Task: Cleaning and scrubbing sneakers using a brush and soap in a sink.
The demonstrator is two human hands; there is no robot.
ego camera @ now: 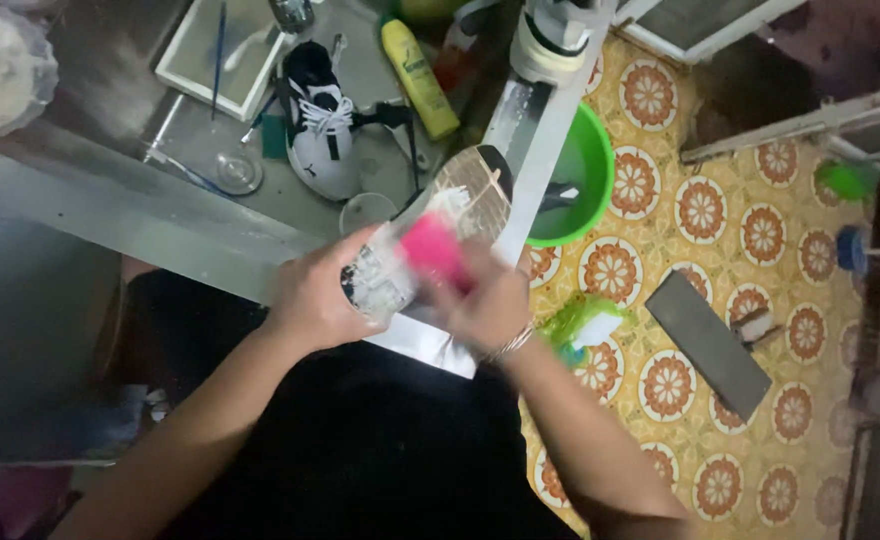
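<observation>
My left hand (318, 295) grips a shoe (455, 200) turned sole-up over the table edge, its pale sole wet and soapy. My right hand (485, 300) is closed on a pink brush or sponge (432, 248) pressed against the sole; it is blurred by motion. A thin bracelet sits on my right wrist. A second shoe (320, 125), black and white with white laces, lies on the grey table (110, 200) beyond my hands.
A yellow bottle (418, 75) lies on the table beside a white tray (222, 55) and a clear lid (237, 172). A green basin (580, 180) stands on the patterned floor (700, 210), with a dark flat board (708, 342) and a green cloth (580, 325) nearby.
</observation>
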